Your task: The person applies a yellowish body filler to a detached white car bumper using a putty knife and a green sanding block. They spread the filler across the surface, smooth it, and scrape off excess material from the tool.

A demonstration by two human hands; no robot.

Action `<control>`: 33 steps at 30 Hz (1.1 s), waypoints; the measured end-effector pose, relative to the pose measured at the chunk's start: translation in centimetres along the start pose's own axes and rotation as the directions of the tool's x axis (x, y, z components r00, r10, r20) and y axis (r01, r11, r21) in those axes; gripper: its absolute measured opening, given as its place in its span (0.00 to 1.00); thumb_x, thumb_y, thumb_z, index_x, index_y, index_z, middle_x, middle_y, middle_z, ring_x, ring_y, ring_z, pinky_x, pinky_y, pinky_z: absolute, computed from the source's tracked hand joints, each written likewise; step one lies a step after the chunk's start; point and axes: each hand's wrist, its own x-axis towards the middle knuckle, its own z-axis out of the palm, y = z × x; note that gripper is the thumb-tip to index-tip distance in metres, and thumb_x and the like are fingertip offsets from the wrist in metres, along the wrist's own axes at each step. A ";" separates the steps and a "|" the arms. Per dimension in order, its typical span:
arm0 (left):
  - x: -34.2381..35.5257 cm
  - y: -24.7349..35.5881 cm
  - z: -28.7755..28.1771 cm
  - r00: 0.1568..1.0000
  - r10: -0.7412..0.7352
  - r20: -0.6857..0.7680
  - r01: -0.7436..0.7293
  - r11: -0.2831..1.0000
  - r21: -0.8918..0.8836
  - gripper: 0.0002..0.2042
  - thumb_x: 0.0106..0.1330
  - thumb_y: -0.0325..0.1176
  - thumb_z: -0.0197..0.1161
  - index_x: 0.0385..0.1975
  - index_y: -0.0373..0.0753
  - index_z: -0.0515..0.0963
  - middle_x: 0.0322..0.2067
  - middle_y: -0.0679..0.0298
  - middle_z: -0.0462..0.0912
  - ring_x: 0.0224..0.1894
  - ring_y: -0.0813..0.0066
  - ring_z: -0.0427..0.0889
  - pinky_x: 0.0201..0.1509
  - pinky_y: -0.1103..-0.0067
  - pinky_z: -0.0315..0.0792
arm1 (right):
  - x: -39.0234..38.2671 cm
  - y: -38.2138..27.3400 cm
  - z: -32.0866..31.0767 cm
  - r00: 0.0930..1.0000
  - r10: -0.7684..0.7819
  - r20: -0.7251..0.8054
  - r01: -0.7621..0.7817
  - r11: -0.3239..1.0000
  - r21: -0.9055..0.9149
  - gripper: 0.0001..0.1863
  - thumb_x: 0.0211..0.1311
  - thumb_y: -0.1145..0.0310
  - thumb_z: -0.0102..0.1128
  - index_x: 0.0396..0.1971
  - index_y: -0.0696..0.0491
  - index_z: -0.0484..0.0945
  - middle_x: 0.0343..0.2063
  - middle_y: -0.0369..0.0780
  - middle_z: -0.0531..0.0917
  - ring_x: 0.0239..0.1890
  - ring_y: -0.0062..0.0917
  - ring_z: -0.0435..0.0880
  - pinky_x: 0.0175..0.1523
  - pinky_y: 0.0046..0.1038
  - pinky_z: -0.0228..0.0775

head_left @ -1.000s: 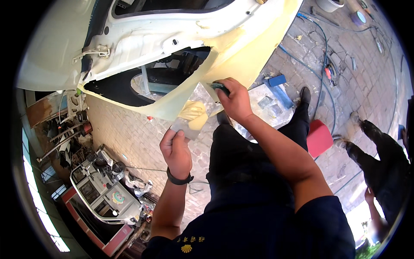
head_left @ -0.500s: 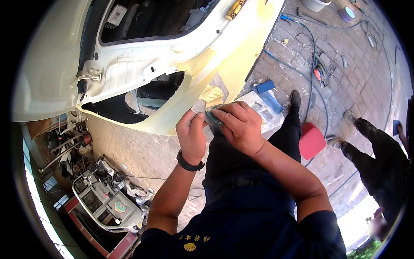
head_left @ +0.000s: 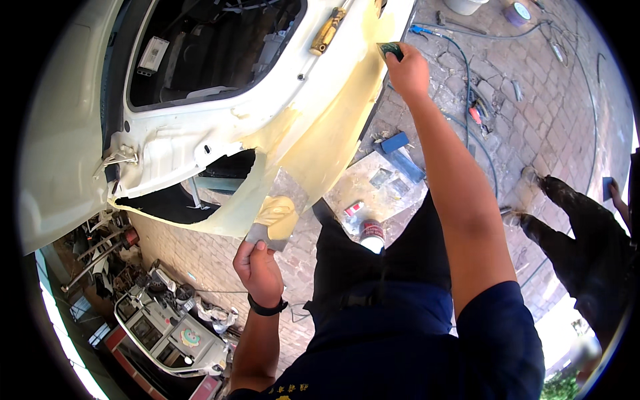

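A thin grey mixing plate (head_left: 259,235) is pinched at its lower edge by my left hand (head_left: 259,272), thumb on top. A mound of yellow filler putty (head_left: 277,211) lies on that plate. My right arm reaches far out. Its hand (head_left: 409,72) is closed on a dark green putty spreader (head_left: 391,51), whose edge meets the filler-coated part of the white vehicle panel (head_left: 273,93). Yellow filler (head_left: 327,130) covers the panel in a broad band along its right side. The left hand's plate is near the panel's lower corner, beside an oval opening (head_left: 220,183).
On the paving, a stained board (head_left: 353,183) carries a blue block (head_left: 395,142), a small tube (head_left: 354,208) and a can (head_left: 372,233). Air hoses (head_left: 467,73) run at right, near another person's legs (head_left: 567,233). A yellow-handled tool (head_left: 327,31) rests on the panel. A small vehicle (head_left: 167,320) stands lower left.
My right hand has left the plate and moved up and away to the panel with the spreader. My left hand has shifted left and lower, with the putty plate now in plain view.
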 end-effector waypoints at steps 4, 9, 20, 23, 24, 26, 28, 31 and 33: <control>-2.5 -1.3 -2.0 0.999 -0.034 -0.028 0.034 0.999 0.000 0.08 0.73 0.24 0.54 0.46 0.32 0.77 0.52 0.53 0.83 0.52 0.63 0.82 0.55 0.66 0.76 | 0.3 -0.6 1.3 0.998 -0.054 0.021 0.055 0.993 -0.108 0.17 0.66 0.59 0.61 0.51 0.46 0.87 0.50 0.39 0.86 0.52 0.43 0.85 0.54 0.44 0.79; -3.0 -1.6 -3.6 0.999 -0.051 -0.006 0.051 0.998 -0.026 0.08 0.73 0.24 0.54 0.47 0.32 0.77 0.51 0.53 0.82 0.53 0.61 0.82 0.58 0.62 0.77 | -3.8 -2.3 2.0 0.995 -0.027 0.098 0.036 0.995 -0.092 0.15 0.66 0.60 0.61 0.49 0.46 0.87 0.49 0.39 0.86 0.51 0.42 0.86 0.53 0.43 0.79; -2.7 -2.4 -8.3 1.000 -0.006 0.025 0.009 0.994 -0.109 0.06 0.73 0.24 0.54 0.45 0.33 0.77 0.48 0.55 0.82 0.52 0.63 0.82 0.56 0.64 0.77 | -18.9 -9.8 5.6 0.995 0.032 0.100 -0.044 0.991 0.124 0.12 0.65 0.67 0.62 0.45 0.49 0.87 0.44 0.41 0.86 0.46 0.44 0.86 0.51 0.43 0.78; -3.1 -2.7 -10.4 1.000 0.002 0.000 -0.002 0.994 -0.110 0.06 0.74 0.24 0.54 0.43 0.30 0.76 0.48 0.53 0.83 0.52 0.63 0.82 0.57 0.64 0.77 | -22.8 -12.7 6.8 0.996 0.051 0.077 -0.064 0.982 0.179 0.12 0.63 0.70 0.63 0.45 0.54 0.87 0.42 0.46 0.87 0.44 0.45 0.87 0.52 0.39 0.78; -3.2 -2.7 -11.0 1.000 0.004 -0.017 -0.006 0.993 -0.119 0.06 0.74 0.24 0.53 0.42 0.27 0.76 0.48 0.52 0.82 0.52 0.64 0.82 0.57 0.65 0.78 | -23.9 -13.4 7.3 0.997 0.041 0.072 -0.054 0.981 0.186 0.12 0.63 0.71 0.63 0.44 0.54 0.87 0.41 0.46 0.87 0.43 0.45 0.87 0.50 0.39 0.79; -3.5 -2.6 -12.1 0.999 0.009 -0.054 -0.016 0.991 -0.132 0.07 0.74 0.23 0.53 0.41 0.25 0.76 0.49 0.51 0.82 0.52 0.63 0.82 0.57 0.66 0.78 | -26.1 -14.6 8.1 0.997 0.019 0.081 -0.035 0.979 0.202 0.12 0.63 0.72 0.62 0.45 0.54 0.86 0.41 0.45 0.86 0.43 0.45 0.86 0.50 0.38 0.78; -3.7 -2.6 -13.0 0.995 0.014 -0.096 -0.027 0.990 -0.135 0.07 0.73 0.23 0.53 0.41 0.25 0.76 0.49 0.50 0.83 0.52 0.62 0.82 0.57 0.66 0.78 | -28.5 -16.2 8.9 0.994 0.018 0.110 -0.043 0.972 0.233 0.12 0.63 0.73 0.62 0.45 0.54 0.86 0.42 0.45 0.86 0.44 0.45 0.86 0.50 0.38 0.78; -4.1 -2.6 -14.1 0.991 0.045 -0.124 -0.062 0.989 -0.135 0.07 0.73 0.23 0.53 0.43 0.25 0.76 0.50 0.50 0.82 0.52 0.61 0.82 0.57 0.66 0.78 | -31.9 -18.2 10.3 0.988 0.006 0.157 -0.051 0.958 0.281 0.12 0.62 0.73 0.63 0.45 0.52 0.86 0.42 0.42 0.86 0.45 0.44 0.86 0.50 0.38 0.79; -4.1 -2.6 -15.2 0.995 0.036 -0.091 -0.045 0.994 -0.096 0.08 0.74 0.24 0.53 0.45 0.29 0.77 0.53 0.49 0.82 0.56 0.57 0.83 0.59 0.62 0.78 | -33.9 -19.2 11.0 0.983 -0.052 0.177 -0.001 0.958 0.288 0.12 0.61 0.73 0.64 0.45 0.51 0.87 0.42 0.40 0.86 0.45 0.43 0.86 0.50 0.38 0.79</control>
